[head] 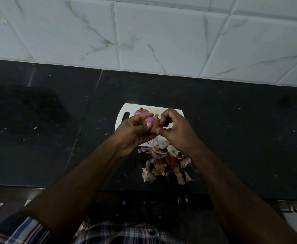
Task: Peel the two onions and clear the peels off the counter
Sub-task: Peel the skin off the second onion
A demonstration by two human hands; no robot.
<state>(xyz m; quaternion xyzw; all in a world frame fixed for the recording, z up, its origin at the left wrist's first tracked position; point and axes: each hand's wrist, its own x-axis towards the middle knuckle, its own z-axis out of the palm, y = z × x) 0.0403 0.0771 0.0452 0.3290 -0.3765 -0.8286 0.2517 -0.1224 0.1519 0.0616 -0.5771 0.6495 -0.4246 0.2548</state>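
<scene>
Nearest the counter's front edge, at about 6 o'clock from the hands, lies a heap of dry peels (163, 164) on the black counter (249, 138), its far side lapping onto the white cutting board (124, 111); a few purple offcuts (142, 149) sit at the heap's 10 o'clock. Risk here: the heap sits close to the edge, and a forearm brushing it would likely send flakes to the floor. Above it, the left hand (131, 132) grips a half-peeled onion (151, 123), fingers curled round it, thumb across the purple flesh. The right hand (175, 132) pinches a strip of brown skin (157, 125) on the onion's right side. If the strip tears short, fragments stay stuck; if the bared, probably slick flesh slips from the left grip, the onion could drop into the peels or roll off the board. Farther off, at 12 o'clock, a peeled onion (141, 112) rests on the board, root tuft up; a stray elbow or dropped onion could knock it rolling. Beyond, tiled wall (161, 32).
</scene>
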